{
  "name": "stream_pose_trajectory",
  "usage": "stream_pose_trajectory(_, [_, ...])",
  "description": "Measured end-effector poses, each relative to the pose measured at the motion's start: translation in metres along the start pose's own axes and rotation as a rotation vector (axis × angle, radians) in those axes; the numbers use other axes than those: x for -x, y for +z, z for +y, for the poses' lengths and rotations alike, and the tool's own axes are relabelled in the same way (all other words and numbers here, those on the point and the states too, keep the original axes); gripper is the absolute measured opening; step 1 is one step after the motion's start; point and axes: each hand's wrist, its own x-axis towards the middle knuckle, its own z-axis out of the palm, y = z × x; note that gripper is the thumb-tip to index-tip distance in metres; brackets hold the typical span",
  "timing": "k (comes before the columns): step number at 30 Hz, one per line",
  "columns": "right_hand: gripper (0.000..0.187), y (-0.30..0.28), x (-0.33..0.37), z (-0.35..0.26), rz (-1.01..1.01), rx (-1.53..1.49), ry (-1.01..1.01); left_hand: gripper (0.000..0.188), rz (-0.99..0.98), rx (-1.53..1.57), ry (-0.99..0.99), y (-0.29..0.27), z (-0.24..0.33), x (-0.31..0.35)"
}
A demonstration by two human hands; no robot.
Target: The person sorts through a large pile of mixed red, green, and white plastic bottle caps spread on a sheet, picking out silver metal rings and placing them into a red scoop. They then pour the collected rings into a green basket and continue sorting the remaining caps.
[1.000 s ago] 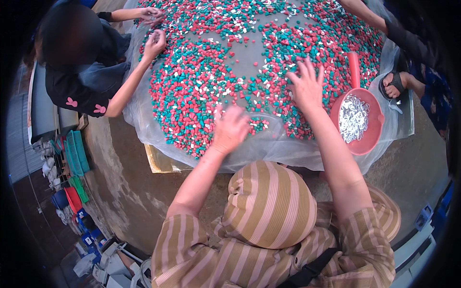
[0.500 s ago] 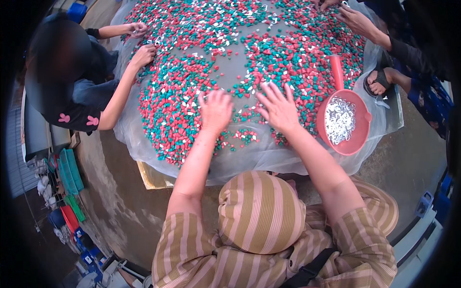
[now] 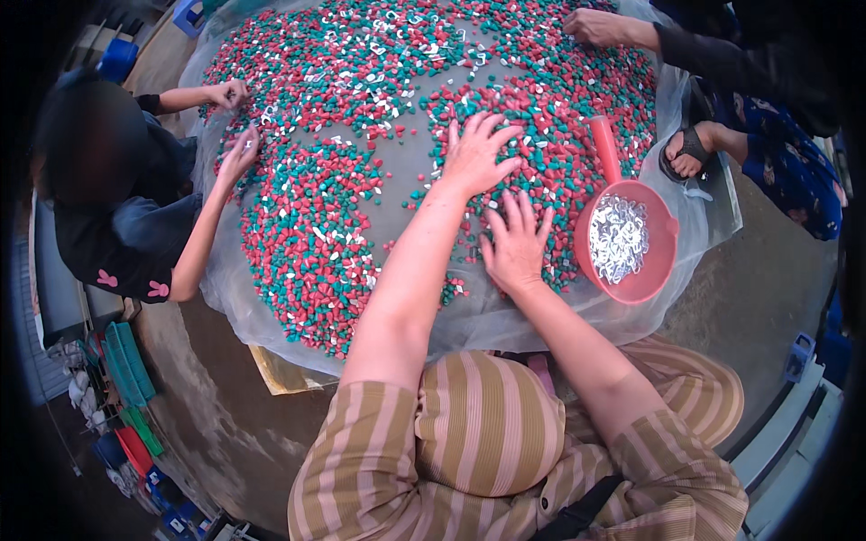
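lying palm down just above the centre of the frame, here's the left hand [image 3: 480,158], its fingers spread wide apart over small red, green and white pebble-like pieces [image 3: 311,243]! just below and to its right, the right hand [image 3: 519,251], palm down too, fingers fanned apart over the same spread; what sits under either palm, you cannot tell from here. and those pieces, they run from the upper edge down to the middle left of the frame, all across a translucent plastic sheet [image 3: 483,326]. over to the right of centre, a round red plastic pan [image 3: 663,257] with a straight handle, slanting up and leftward, and white plastic loop-shaped bits [image 3: 618,239] heaped inside it! upper left, a co-worker's two hands [image 3: 239,155] at the sheet's edge; upper right, another person's hand [image 3: 597,28] down at the pieces.
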Motion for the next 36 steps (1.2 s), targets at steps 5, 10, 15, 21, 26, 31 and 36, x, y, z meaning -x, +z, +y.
stream_pose_trajectory(5, [0.051,-0.012,-0.002,0.037,0.168,0.022,0.135,0.033,-0.096,0.031,0.221,-0.015,-0.011,0.043])
stream_pose_trajectory(10, [0.063,-0.004,-0.026,0.014,0.093,0.045,0.278,0.027,-0.103,-0.119,-0.031,-0.091,-0.046,0.12])
stream_pose_trajectory(15, [0.055,0.014,-0.024,-0.037,-0.154,-0.491,-0.089,0.03,0.224,-0.094,-0.302,-0.099,-0.04,0.143])
stream_pose_trajectory(21, [0.047,0.011,0.012,-0.036,-0.015,-0.377,-0.157,0.034,0.05,-0.054,-0.131,-0.047,0.029,0.133])
stream_pose_trajectory(26, [0.034,-0.005,0.009,0.026,-0.074,0.087,-0.149,0.033,-0.039,-0.157,-0.078,-0.038,0.02,0.127])
stream_pose_trajectory(31, [0.033,0.003,-0.034,0.056,0.007,0.313,0.031,0.028,-0.054,-0.616,-0.244,-0.08,-0.053,0.14])
stream_pose_trajectory(36, [0.041,-0.01,-0.037,0.008,0.078,0.093,0.015,0.021,0.045,-0.771,-0.52,-0.114,-0.11,0.149])
